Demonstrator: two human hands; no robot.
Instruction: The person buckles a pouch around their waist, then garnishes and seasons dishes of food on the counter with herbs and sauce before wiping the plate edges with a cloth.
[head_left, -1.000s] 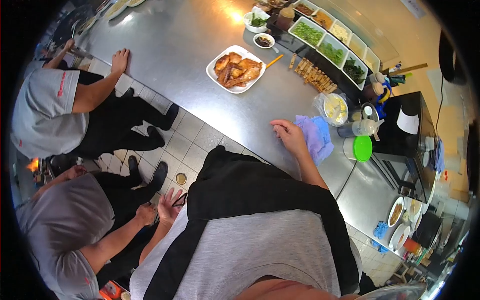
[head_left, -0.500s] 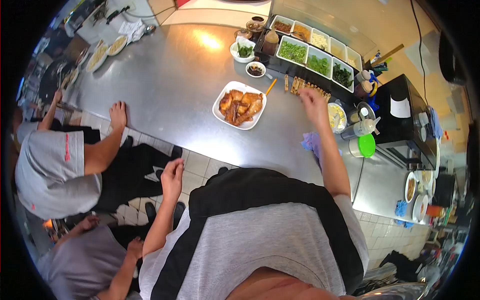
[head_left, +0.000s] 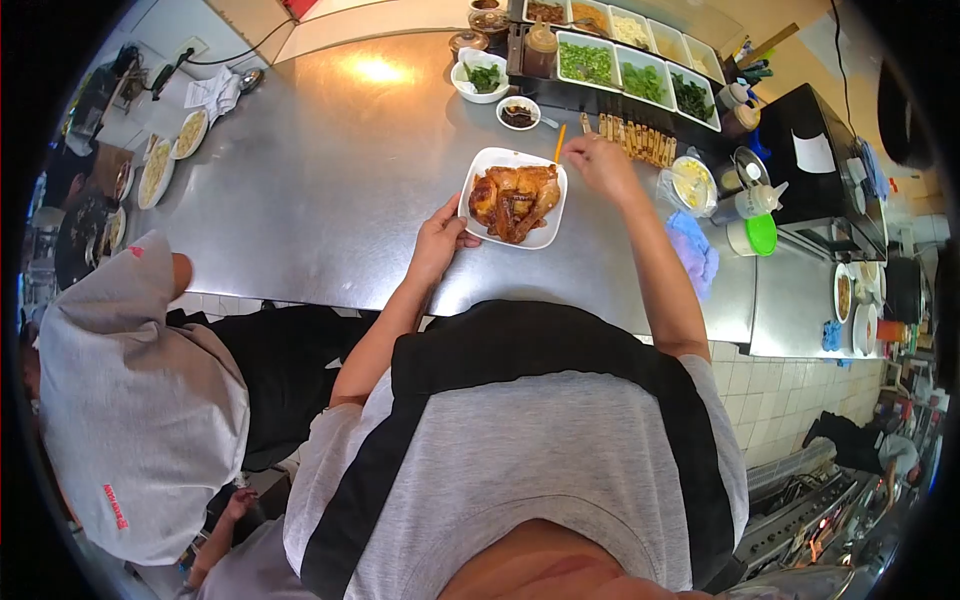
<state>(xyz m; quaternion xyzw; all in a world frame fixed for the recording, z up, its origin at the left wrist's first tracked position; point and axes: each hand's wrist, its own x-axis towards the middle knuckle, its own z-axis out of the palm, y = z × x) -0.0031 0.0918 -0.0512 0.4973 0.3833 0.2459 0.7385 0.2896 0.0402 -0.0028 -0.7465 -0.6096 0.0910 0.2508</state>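
A white square dish (head_left: 482, 232) of browned, glazed chicken pieces (head_left: 514, 200) sits on the steel counter. My left hand (head_left: 437, 243) grips its left rim, thumb along the edge and fingers low at the side. Just past the dish's upper right corner is my right hand (head_left: 598, 165), its fingers drawn together; whatever they may hold is hidden. An orange pencil-like stick (head_left: 560, 143) lies right beside those fingertips. Beyond them, a row of wooden clothespins (head_left: 640, 138) lines the foot of the topping rack.
Behind the dish are a small bowl of dark sauce (head_left: 518, 114), a bowl of greens (head_left: 483, 78) and tubs of chopped greens (head_left: 588, 62). To the right are a purple cloth (head_left: 692, 252) and a green-lidded tub (head_left: 752, 236). A co-worker (head_left: 145, 390) stands close on the left.
My left hand has come up from beside the counter and taken hold of the dish. My right hand has moved left toward the stick. The co-worker on the left has shifted nearer.
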